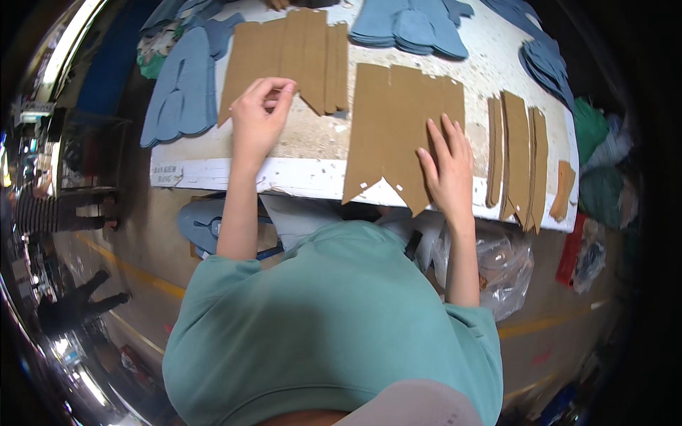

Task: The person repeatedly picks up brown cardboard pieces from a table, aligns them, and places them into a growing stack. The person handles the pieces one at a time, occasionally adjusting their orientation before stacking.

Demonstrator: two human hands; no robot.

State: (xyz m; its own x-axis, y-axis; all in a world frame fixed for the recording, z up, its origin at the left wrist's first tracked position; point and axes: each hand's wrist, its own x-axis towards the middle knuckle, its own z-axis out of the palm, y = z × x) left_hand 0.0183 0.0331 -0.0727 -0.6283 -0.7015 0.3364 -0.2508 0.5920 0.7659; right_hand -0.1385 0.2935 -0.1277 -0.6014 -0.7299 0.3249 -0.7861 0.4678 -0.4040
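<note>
- Pale cap brim [419,406], nearest me.
- Brown panel [391,124] under the flat, ungripping right hand [452,167], probably steadied.
- Brown pieces [302,53] beyond the pinched left hand [261,117]; I can't tell if it's grasping.

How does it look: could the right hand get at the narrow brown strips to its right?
Probably yes: the right hand rests open on the large brown piece, and only a band of white tabletop shows between that piece and the narrow brown strips, with nothing upright blocking the way.

Two broad brown piles [391,128] [256,53], one table [312,142]
</note>
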